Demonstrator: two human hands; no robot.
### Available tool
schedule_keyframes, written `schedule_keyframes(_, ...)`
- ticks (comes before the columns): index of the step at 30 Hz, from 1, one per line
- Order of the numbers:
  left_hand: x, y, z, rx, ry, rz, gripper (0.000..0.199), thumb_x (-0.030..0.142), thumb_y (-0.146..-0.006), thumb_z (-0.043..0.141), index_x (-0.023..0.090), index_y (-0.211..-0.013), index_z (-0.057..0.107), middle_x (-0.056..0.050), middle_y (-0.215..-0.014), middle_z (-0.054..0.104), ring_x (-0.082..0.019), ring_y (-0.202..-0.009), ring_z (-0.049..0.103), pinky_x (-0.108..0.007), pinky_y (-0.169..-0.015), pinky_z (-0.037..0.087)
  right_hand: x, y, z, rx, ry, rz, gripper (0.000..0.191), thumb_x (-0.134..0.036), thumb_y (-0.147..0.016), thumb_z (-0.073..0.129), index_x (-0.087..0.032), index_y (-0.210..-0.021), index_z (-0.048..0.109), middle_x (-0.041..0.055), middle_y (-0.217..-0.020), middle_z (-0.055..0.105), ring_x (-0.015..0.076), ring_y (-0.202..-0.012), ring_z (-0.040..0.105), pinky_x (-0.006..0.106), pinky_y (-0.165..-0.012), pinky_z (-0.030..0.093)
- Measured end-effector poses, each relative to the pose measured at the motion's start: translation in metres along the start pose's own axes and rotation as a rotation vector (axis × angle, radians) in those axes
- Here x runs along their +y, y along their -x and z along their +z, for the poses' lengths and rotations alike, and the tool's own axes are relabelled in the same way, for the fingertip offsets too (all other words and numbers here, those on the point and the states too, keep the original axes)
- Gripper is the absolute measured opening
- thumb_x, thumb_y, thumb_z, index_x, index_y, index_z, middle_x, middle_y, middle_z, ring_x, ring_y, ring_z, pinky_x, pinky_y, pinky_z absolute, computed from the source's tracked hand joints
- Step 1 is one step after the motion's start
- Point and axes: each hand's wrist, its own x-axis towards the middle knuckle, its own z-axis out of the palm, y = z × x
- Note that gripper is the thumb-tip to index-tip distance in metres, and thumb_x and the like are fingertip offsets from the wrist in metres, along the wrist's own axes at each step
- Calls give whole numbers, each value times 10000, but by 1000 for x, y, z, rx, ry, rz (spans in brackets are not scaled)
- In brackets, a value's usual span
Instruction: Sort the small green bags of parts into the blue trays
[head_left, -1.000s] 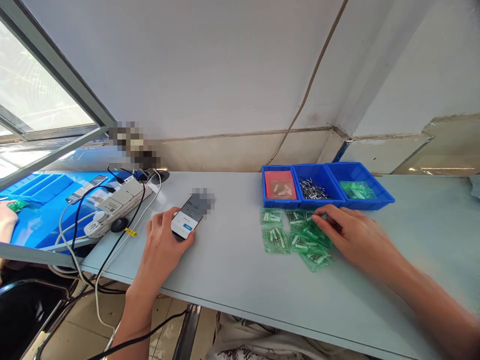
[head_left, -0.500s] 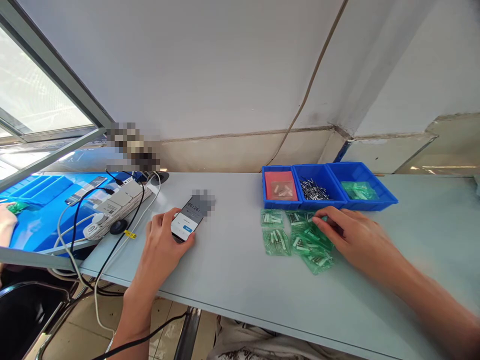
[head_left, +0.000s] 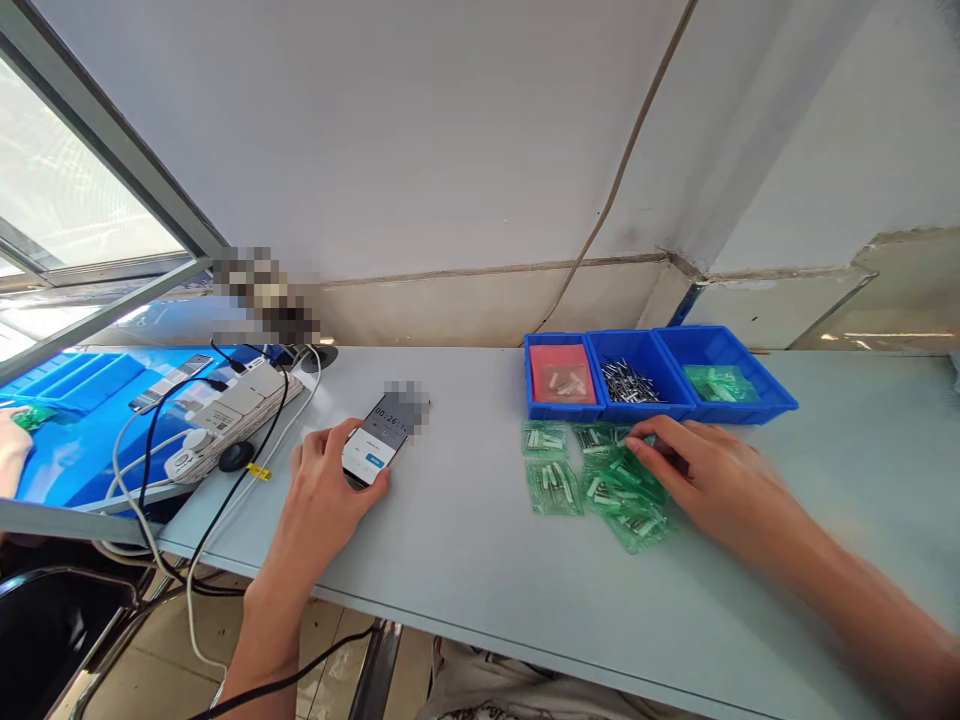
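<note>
My left hand (head_left: 330, 475) grips a phone (head_left: 381, 437) by its edges on the grey table; its screen shows a timer. Several green plastic bags (head_left: 553, 487) with small white and metal pieces lie right of the middle, some overlapping. My right hand (head_left: 694, 460) rests at the right side of this pile, fingers curled together over the bags; whatever is between the fingertips is hidden. Behind the pile stand three joined blue bins: the left one holds a red packet (head_left: 551, 358) and a clear bag, the middle one metal pins (head_left: 628, 382), the right one green bags (head_left: 720, 383).
A white power strip (head_left: 225, 410) with black and white cables lies at the table's left. Beyond a metal frame (head_left: 75, 522) are a blue surface (head_left: 90, 460), a blue tray (head_left: 82, 380) and another person's hand (head_left: 11, 450). A wall (head_left: 450, 150) rises behind the table.
</note>
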Motion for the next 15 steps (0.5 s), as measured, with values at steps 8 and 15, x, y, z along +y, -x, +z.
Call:
schedule_keyframes(8, 2, 2, -2, -18, 15, -5, 598, 465, -929, 719, 294, -1483, 574, -124, -1235, 599, -366, -1161, 610, -545, -1020, 551, 0, 1, 0, -3, 2, 12, 463, -634, -1105, 412, -285, -1069, 714, 61, -816, 735, 290, -791, 682, 387, -684, 474)
schedule_keyframes(15, 2, 6, 2, -61, 61, -94, 648, 523, -942, 698, 268, -1514, 530, -116, -1175, 626, -370, -1133, 646, -562, -1013, 557, -1, 0, -1, -5, -4, 17, 472, -649, -1098, 408, -288, -1057, 709, 65, -806, 733, 308, -814, 691, 394, -689, 473)
